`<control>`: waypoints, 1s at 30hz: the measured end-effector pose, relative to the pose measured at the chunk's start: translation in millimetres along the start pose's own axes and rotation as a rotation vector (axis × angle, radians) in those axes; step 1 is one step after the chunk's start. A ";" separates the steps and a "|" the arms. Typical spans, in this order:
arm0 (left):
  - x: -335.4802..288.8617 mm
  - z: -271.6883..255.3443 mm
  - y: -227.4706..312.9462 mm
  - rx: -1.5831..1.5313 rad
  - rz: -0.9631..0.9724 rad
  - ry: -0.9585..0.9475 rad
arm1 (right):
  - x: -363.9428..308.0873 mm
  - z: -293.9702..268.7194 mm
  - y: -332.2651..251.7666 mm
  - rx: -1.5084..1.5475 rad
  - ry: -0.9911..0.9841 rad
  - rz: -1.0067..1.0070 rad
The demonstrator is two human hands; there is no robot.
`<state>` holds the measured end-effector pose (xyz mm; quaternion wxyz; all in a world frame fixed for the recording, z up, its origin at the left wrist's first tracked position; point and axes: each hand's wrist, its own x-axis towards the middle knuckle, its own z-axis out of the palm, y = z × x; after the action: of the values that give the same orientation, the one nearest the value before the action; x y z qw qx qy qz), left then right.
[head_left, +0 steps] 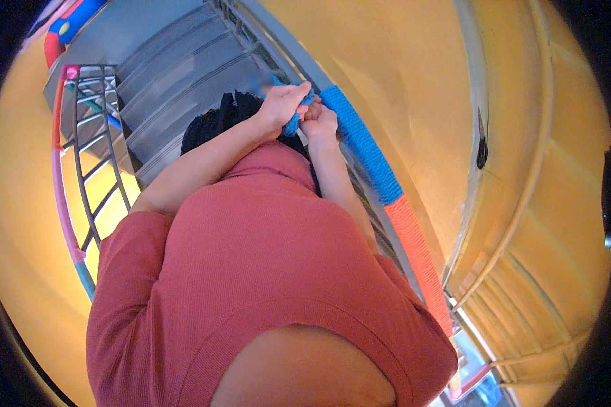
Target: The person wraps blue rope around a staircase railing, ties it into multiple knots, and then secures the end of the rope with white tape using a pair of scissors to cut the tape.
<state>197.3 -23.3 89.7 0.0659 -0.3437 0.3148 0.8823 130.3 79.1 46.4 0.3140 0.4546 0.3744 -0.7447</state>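
Note:
My left hand (283, 108) is closed around a bundle of fuzzy blue yarn (291, 126), part of which sticks out below the fingers. Beside it, almost touching, my right hand (320, 123) has its fingers curled in toward the yarn; what they pinch is hidden. Both hands are up against the stair handrail (363, 146), whose upper stretch is wound tightly in blue cord. Lower down, the winding turns orange-red (417, 258).
Grey stair treads (176, 74) lie beyond my arms. At the left stands a dark metal railing (91, 159) with a pink and red wrapped top. A curved yellow wall (400, 61) runs along the right, with a dark object (482, 152) on it.

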 end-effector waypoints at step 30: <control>-24.4 0.6 -3.3 0.260 0.213 0.132 | 22.2 19.2 -107.6 -1.017 -0.325 0.576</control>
<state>216.5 -17.9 104.2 -0.0050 -0.3541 0.4645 0.8117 26.2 116.2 61.3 0.7340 0.2112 0.4924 -0.4173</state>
